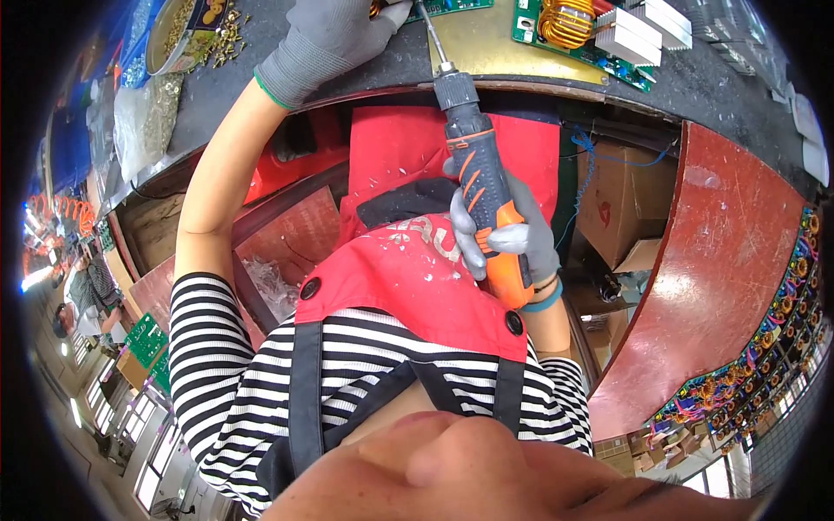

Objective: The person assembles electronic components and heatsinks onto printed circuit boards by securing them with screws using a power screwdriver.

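My right hand (532, 227), in a grey glove with paler fingertips, is wrapped round a black and orange electric screwdriver (480, 165). Its long metal bit (432, 33) points up and away, past the table's near edge. At the top, my left hand (328, 42), in a grey glove with a green cuff, reaches over the dark worktable. The thumb lies near the bit and the fingers curl beyond the upper edge, so what they grip is hidden. A copper coil shows beside those fingers. Part of a green circuit board (453, 7) lies just beyond the bit.
Another circuit board with a copper coil (566, 22) and white heat sinks (627, 36) sits right on a yellowish plate (512, 54). Loose brass-coloured screws (228, 36) and a metal bowl (158, 43) are at left. A red panel (708, 269) and cardboard box (618, 195) stand at right.
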{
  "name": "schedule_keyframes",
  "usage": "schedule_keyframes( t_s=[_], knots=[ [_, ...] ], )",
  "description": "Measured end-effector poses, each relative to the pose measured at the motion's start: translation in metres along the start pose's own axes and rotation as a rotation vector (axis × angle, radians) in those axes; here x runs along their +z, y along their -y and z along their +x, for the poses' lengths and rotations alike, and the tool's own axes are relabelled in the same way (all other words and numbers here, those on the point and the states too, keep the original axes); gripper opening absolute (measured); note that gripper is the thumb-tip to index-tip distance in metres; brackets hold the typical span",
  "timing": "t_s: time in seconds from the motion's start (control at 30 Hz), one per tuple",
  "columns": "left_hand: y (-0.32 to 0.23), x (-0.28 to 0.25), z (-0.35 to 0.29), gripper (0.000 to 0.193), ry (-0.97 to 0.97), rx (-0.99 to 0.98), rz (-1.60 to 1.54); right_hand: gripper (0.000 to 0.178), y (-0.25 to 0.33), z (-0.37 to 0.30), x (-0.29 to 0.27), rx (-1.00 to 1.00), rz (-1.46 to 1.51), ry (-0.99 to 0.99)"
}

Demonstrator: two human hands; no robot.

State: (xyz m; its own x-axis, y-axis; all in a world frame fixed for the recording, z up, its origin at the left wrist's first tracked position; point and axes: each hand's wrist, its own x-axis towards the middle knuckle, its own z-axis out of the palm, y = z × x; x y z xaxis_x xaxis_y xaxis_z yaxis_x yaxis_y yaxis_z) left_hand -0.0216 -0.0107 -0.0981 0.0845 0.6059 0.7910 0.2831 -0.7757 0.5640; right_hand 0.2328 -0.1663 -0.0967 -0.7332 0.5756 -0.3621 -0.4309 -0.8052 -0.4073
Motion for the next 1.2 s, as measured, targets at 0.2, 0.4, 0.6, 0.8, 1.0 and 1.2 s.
schedule_keyframes(
  t_s=[0.2, 0.4, 0.6, 0.8, 1.0, 1.2],
  knots=[
    [0.005, -0.006, 0.005, 0.052, 0.043, 0.128, 0.120, 0.083, -0.030, 0.019, -0.015, 0.091, 0.662, 0.342],
    [-0.004, -0.022, 0.007, 0.048, 0.309, 0.182, 0.592, 0.083, -0.024, 0.015, -0.005, 0.060, 0.420, 0.260],
    [-0.041, -0.050, 0.020, 0.053, 0.498, -0.081, 0.634, 0.091, -0.007, -0.013, 0.009, -0.025, -0.081, 0.003],
    [0.012, -0.154, 0.028, 0.033, -0.037, -0.701, 0.643, 0.090, -0.003, -0.035, -0.008, -0.057, -0.276, 0.073],
    [0.061, -0.156, 0.005, 0.024, 0.454, -0.472, 1.312, 0.090, 0.003, -0.027, -0.001, -0.033, -0.384, 0.099],
    [0.056, -0.161, -0.008, 0.018, 0.275, -0.292, 1.269, 0.088, 0.008, -0.034, 0.000, -0.034, -0.388, 0.098]
  ],
)
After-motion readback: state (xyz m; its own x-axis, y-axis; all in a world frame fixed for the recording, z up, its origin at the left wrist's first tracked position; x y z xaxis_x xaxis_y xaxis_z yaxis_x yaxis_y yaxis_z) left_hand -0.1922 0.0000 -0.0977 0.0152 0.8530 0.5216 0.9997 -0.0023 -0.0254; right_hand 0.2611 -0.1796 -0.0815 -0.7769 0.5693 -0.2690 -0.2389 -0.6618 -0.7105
